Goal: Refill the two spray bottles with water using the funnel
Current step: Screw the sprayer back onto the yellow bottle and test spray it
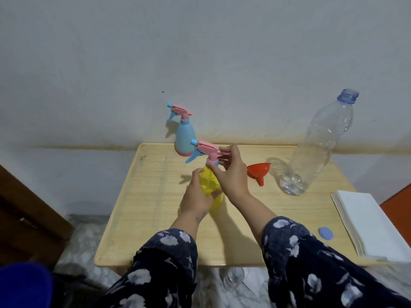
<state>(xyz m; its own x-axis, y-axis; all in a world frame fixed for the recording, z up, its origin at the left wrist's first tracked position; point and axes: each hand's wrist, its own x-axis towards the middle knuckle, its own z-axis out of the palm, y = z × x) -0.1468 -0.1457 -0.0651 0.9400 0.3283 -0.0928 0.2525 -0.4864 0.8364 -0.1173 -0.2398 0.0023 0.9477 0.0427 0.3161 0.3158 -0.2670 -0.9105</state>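
Left hand (pixel 196 197) grip wraps yellow spray bottle (pixel 211 187), mid worktop (pixel 155 218). Right hand (pixel 231 172) grip pinches its pink spray head (pixel 205 150). Advice: steady base, twist collar. Right: red funnel (pixel 259 171), near-empty water bottle (pixel 315 152). Behind: blue spray bottle (pixel 184 138).

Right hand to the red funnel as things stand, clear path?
Probably yes. The red funnel lies on its side just right of the right hand, with bare table between. But that hand is gripping the yellow spray bottle collar and must let go first.
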